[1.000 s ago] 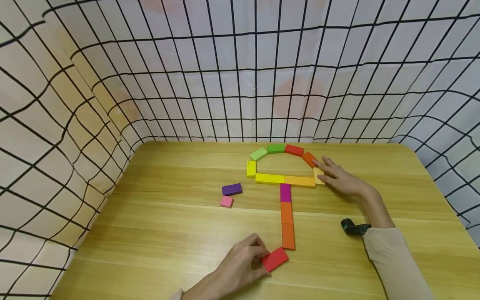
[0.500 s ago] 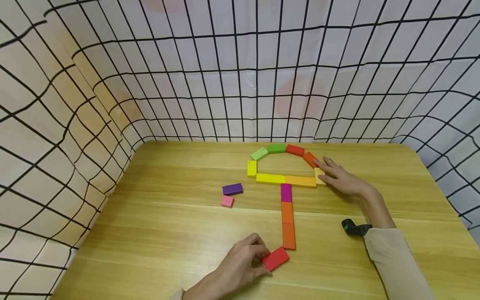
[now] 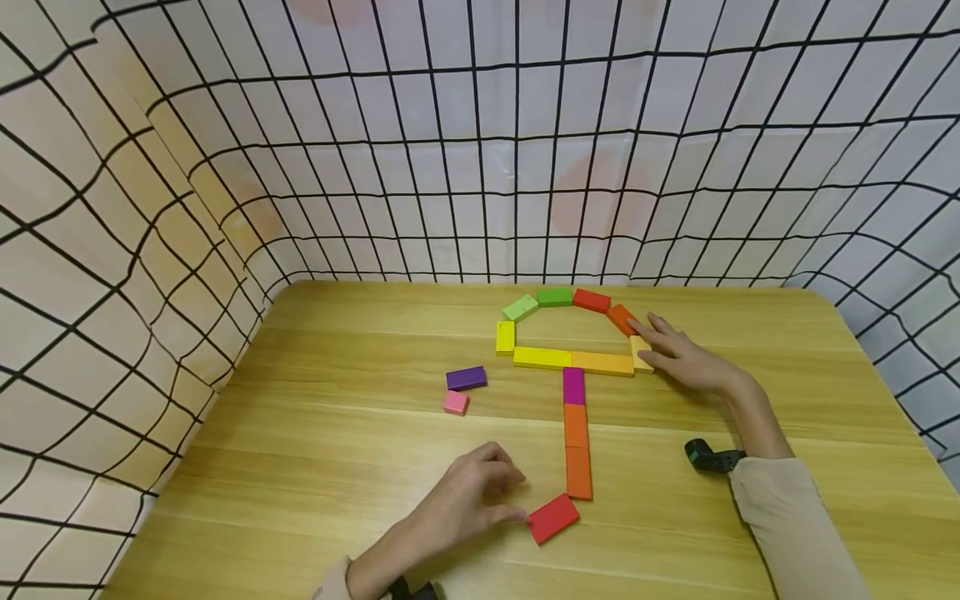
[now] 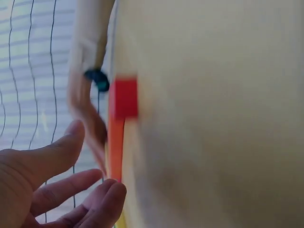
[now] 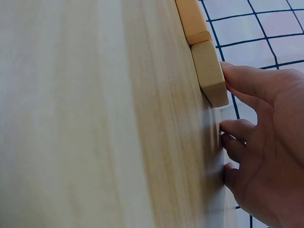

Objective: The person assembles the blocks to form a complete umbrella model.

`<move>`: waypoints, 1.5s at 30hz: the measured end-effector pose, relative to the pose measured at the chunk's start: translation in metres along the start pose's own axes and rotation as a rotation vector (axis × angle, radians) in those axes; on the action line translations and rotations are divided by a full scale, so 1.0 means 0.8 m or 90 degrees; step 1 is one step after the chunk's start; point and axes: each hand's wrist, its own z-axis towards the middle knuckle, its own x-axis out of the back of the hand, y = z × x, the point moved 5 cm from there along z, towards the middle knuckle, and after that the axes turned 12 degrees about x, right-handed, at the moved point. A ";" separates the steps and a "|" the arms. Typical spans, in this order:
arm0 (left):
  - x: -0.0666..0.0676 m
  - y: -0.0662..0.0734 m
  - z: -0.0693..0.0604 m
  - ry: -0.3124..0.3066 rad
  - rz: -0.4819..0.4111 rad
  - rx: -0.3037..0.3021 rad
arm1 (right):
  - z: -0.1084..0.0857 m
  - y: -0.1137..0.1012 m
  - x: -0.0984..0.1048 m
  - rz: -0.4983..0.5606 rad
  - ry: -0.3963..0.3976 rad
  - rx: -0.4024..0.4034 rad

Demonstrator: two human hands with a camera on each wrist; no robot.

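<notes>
A red block [image 3: 553,518] lies tilted at the near end of a column made of two orange blocks [image 3: 577,450] and a magenta block [image 3: 573,386]. Just left of the red block is my left hand [image 3: 468,504], thumb and fingers spread apart with nothing between them; in the left wrist view a gap shows between that hand and the red block [image 4: 125,98]. My right hand [image 3: 693,362] rests at the right end of the layout, its thumb touching a cream block [image 5: 209,73] in the right wrist view. Its fingers reach near an orange-red block [image 3: 622,319].
Yellow [image 3: 542,357] and amber [image 3: 602,363] blocks form a row above the column. An arch of green, red and yellow blocks curves behind it. A purple block [image 3: 466,378] and a small pink block [image 3: 456,402] lie left. Grid-patterned cloth [image 3: 480,150] surrounds the table.
My left hand has let go of the red block and moved back to the left, its fingers opening. The red block stays in place. My right hand keeps its position.
</notes>
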 end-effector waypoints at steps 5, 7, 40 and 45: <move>0.041 -0.014 0.020 0.083 -0.001 -0.057 | -0.003 0.001 0.000 0.000 0.001 -0.001; 0.059 -0.022 0.031 0.133 0.021 -0.059 | -0.003 0.001 0.000 0.004 0.001 -0.001; 0.103 -0.098 0.116 0.152 0.019 0.101 | -0.001 -0.004 0.000 0.018 0.000 -0.030; 0.103 -0.096 0.119 0.150 0.026 0.119 | 0.000 -0.003 0.000 0.019 0.000 -0.029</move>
